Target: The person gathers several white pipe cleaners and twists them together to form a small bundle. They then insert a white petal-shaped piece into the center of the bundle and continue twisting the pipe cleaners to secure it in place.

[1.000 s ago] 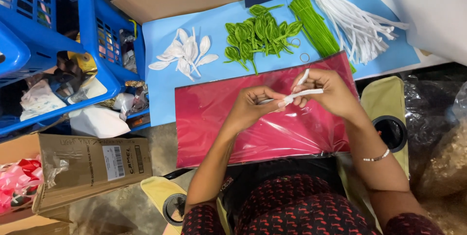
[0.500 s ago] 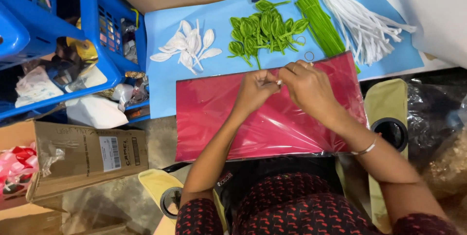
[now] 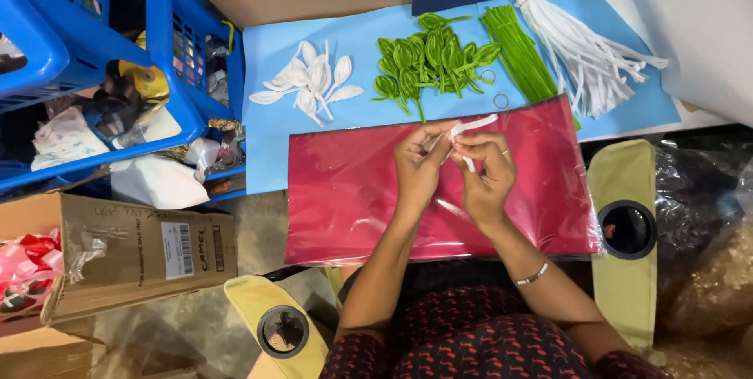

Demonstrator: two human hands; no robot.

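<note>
Both hands meet over the far part of the red plastic-wrapped sheet (image 3: pixel 353 199), the left hand (image 3: pixel 417 166) and right hand (image 3: pixel 486 175) close together, fingertips pinched on a white strip (image 3: pixel 469 126). The strip is thin, pale and bent; one end juts out to the far right past the fingers, a short end points down between the hands.

To the left, blue plastic crates (image 3: pixel 169 73) hold a jumble of wrapped odds and ends, dark and yellow pieces and white paper. A cardboard box (image 3: pixel 133 257) sits nearer, with red and pink ribbon (image 3: pixel 23 261) at its left end.

On the blue sheet (image 3: pixel 267 144) covering the counter lie a cluster of white petal shapes (image 3: pixel 306 85), a heap of green leaf loops (image 3: pixel 431 58), a bundle of green stems (image 3: pixel 518 54) and a bundle of white strips (image 3: pixel 580 50) fanned out to the far right.

A second ago the hands were further apart, the strip held out straight between them; half a second ago they had drawn together, and now the strip is folded at the fingertips with its free end sticking out.
</note>
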